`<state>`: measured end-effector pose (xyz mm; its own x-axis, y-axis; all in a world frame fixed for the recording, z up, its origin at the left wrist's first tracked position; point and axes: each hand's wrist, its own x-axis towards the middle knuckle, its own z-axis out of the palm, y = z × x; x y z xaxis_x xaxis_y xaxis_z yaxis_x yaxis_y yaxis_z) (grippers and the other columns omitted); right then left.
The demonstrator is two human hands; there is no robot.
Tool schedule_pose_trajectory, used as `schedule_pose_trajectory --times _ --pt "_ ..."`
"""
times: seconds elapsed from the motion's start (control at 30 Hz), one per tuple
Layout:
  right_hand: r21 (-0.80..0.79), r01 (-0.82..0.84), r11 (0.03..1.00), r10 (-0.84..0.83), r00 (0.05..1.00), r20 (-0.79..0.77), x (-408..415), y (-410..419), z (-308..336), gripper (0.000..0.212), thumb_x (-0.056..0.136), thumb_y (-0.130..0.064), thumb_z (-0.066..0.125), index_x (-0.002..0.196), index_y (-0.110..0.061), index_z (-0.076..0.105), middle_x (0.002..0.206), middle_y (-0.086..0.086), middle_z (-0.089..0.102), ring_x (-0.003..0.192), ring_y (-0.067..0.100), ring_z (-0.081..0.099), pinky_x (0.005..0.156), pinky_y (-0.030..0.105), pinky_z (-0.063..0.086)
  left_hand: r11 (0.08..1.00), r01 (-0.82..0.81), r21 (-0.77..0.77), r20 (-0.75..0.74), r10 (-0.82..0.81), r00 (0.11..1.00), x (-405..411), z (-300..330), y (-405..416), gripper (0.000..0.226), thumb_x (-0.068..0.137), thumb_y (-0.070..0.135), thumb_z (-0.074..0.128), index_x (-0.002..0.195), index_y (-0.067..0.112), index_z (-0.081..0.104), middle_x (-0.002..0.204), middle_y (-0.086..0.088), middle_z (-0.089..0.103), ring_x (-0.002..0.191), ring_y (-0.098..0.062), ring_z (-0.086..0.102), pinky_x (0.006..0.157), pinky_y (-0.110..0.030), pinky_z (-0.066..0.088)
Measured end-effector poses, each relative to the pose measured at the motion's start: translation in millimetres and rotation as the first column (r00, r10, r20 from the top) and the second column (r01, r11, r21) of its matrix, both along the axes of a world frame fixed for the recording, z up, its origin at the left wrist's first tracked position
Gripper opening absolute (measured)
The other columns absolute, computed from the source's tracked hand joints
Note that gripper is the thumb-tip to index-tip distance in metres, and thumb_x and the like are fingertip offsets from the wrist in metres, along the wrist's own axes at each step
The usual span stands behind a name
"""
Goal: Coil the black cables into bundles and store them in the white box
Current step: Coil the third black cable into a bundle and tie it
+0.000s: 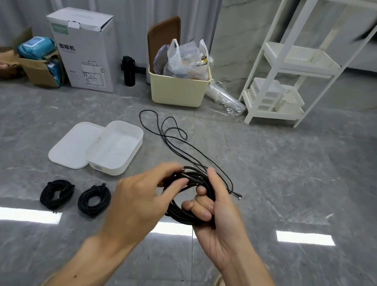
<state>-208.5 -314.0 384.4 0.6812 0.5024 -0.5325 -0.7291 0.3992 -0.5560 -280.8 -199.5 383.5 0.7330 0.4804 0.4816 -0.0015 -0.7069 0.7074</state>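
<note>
In the lower middle of the frame I hold a half-wound coil of thin black cable between both hands. My right hand has its fingers curled round the right side of the loops, the thumb up along the top. My left hand pinches the strands at the top of the coil between thumb and fingertips. The loose tail of black cable trails from the coil across the grey marble-patterned floor toward the centre of the frame, lying in slack loops, with its plug end just right of my right hand.

Left of centre stands the open white plastic box, with its flat white lid lying touching its left side. Below them, at lower left, two finished black cable bundles lie side by side on the floor, near each other but apart, and outside the box.

Along the upper edge stand a tall white cardboard carton, a cream bin stuffed with bags and a white shelf rack.
</note>
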Motion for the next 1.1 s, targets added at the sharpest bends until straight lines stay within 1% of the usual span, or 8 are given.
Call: schedule_pose_trajectory --times 0.3,0.4,0.5,0.57,0.7,0.8,0.97,1.1 --pt "0.004 -0.001 1.000 0.001 0.999 0.051 -2.0 -0.4 -5.2 0.040 0.064 -0.037 0.082 0.072 -0.011 0.052 0.045 -0.006 0.020 0.035 0.009 0.024 0.053 0.023 0.049 1.000 0.013 -0.018 -0.001 -0.013 1.000 1.9 -6.0 4.9 0.016 0.080 0.008 0.081 0.093 0.017 0.080 0.104 0.010 0.074 0.090 0.002 0.068 0.078 -0.011 0.052" --pt "-0.004 -0.007 1.000 0.008 0.998 0.063 -0.5 -2.2 -5.7 0.038 0.066 -0.037 0.080 0.071 -0.010 0.053 0.044 -0.006 0.020 0.036 0.008 0.023 0.054 0.023 0.049 0.958 0.052 -0.282 -0.082 -0.078 0.994 1.3 -0.2 7.2 0.013 0.084 0.018 0.077 0.084 0.030 0.080 0.097 0.016 0.076 0.087 0.006 0.069 0.077 -0.009 0.051" --pt "-0.016 -0.029 0.999 0.031 0.995 0.094 0.1 -2.3 -5.3 0.038 0.066 -0.037 0.081 0.069 -0.011 0.053 0.044 -0.006 0.020 0.036 0.009 0.023 0.054 0.023 0.049 0.747 0.012 -0.664 -0.151 -0.150 0.977 4.3 6.9 8.1 0.008 0.084 0.036 0.073 0.085 0.028 0.076 0.083 0.010 0.077 0.082 -0.002 0.071 0.075 -0.015 0.052" --pt "-0.024 -0.055 0.998 0.058 0.991 0.117 -1.5 -0.3 -5.6 0.037 0.066 -0.037 0.081 0.067 -0.012 0.055 0.042 -0.006 0.020 0.036 0.009 0.023 0.054 0.024 0.048 0.590 -0.039 -0.806 -0.175 -0.176 0.969 7.4 6.6 7.8 0.025 0.084 0.042 0.070 0.097 0.021 0.072 0.088 0.004 0.077 0.088 -0.010 0.072 0.081 -0.024 0.055" --pt "-0.035 -0.078 0.996 0.082 0.986 0.144 -3.4 0.7 -6.9 0.035 0.062 -0.040 0.083 0.060 -0.015 0.059 0.044 -0.005 0.021 0.037 0.010 0.025 0.054 0.024 0.048 0.396 -0.019 -0.918 -0.156 -0.318 0.935 9.6 7.4 3.5 0.028 0.094 0.037 0.061 0.105 0.017 0.076 0.102 -0.008 0.076 0.082 -0.014 0.069 0.072 -0.025 0.055" --pt "-0.043 -0.095 0.995 0.100 0.983 0.152 -3.6 -0.2 -6.6 0.033 0.065 -0.043 0.082 0.055 -0.018 0.064 0.045 -0.005 0.023 0.040 0.010 0.028 0.061 0.025 0.045 0.282 0.003 -0.959 -0.081 -0.285 0.955 10.6 7.3 1.9 0.028 0.096 0.030 0.059 0.109 0.010 0.074 0.101 -0.013 0.075 0.076 -0.015 0.066 0.065 -0.020 0.053" --pt "-0.029 -0.055 0.998 0.057 0.993 0.102 -5.9 2.8 -5.2 0.031 0.071 -0.039 0.077 0.059 -0.010 0.072 0.044 -0.004 0.023 0.037 0.009 0.027 0.056 0.022 0.048 0.284 -0.009 -0.959 -0.056 -0.161 0.985 10.7 2.5 -2.5 0.026 0.100 0.024 0.055 0.100 0.004 0.072 0.096 -0.012 0.076 0.085 -0.016 0.070 0.072 -0.026 0.056" --pt "-0.010 -0.018 1.000 0.018 0.998 0.055 -6.4 4.7 -4.5 0.040 0.075 -0.034 0.077 0.082 0.005 0.070 0.044 -0.003 0.023 0.036 0.009 0.029 0.052 0.021 0.050 0.362 -0.021 -0.932 -0.060 -0.097 0.994 10.6 -0.8 -8.1 0.031 0.104 0.025 0.048 0.095 0.008 0.073 0.090 -0.008 0.076 0.085 -0.016 0.072 0.072 -0.024 0.056"
